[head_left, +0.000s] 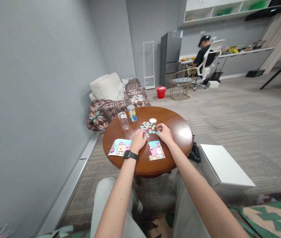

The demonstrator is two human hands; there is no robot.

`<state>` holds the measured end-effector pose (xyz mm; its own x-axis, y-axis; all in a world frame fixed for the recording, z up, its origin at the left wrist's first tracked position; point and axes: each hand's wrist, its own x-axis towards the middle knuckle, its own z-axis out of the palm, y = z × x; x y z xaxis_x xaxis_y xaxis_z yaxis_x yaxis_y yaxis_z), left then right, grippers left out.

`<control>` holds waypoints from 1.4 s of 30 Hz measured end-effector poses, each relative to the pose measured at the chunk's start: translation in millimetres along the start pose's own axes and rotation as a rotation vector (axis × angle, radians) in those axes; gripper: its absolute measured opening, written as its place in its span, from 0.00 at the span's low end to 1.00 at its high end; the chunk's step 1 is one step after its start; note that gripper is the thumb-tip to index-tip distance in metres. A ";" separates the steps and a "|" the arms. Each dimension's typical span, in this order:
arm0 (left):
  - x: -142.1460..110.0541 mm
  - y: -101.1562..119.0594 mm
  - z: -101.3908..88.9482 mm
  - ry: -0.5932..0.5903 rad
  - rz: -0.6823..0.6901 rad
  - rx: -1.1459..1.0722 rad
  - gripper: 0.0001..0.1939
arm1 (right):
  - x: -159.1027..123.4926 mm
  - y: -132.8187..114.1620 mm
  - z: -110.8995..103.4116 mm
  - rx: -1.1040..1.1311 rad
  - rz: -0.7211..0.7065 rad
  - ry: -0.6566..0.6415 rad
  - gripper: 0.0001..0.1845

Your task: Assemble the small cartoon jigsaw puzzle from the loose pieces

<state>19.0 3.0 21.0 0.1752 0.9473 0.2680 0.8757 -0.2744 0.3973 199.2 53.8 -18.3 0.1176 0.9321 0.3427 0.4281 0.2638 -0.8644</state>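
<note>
My left hand (pixel 138 140) rests at the near left edge of a heap of jigsaw puzzle pieces (pixel 146 125), its fingers curled together. Whatever lies under those fingertips is too small to make out. On the heap's right side, my right hand (pixel 164 133) is bent over loose pieces, thumb and forefinger apart. Between my forearms lies a partly joined puzzle (pixel 156 150) with pink and white cartoon figures and a jagged left edge. A cartoon picture sheet (pixel 119 147) lies left of my left wrist, which partly covers it.
The round wooden table (pixel 177 122) also carries a clear glass (pixel 123 121), a printed can (pixel 131 113) and a round lid (pixel 152 121). A white box (pixel 226 163) stands on the floor at right. A covered sofa (pixel 120 96) is behind. Farther off, a person (pixel 203 54) sits in a chair.
</note>
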 end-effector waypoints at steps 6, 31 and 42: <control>0.7 -0.7 0.6 0.019 0.012 -0.036 0.06 | 1.4 3.8 1.6 -0.005 -0.034 -0.048 0.24; 0.9 -1.1 -0.6 -0.009 0.060 -0.105 0.07 | 0.9 5.0 6.1 -0.012 -0.175 -0.224 0.17; 1.5 -1.9 1.3 -0.026 0.087 -0.118 0.10 | 0.8 9.0 8.8 -0.042 -0.231 -0.176 0.21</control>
<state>18.1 5.1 19.5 0.2612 0.9226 0.2838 0.7978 -0.3718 0.4746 195.2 59.1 -29.1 -0.1427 0.8780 0.4569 0.4625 0.4673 -0.7534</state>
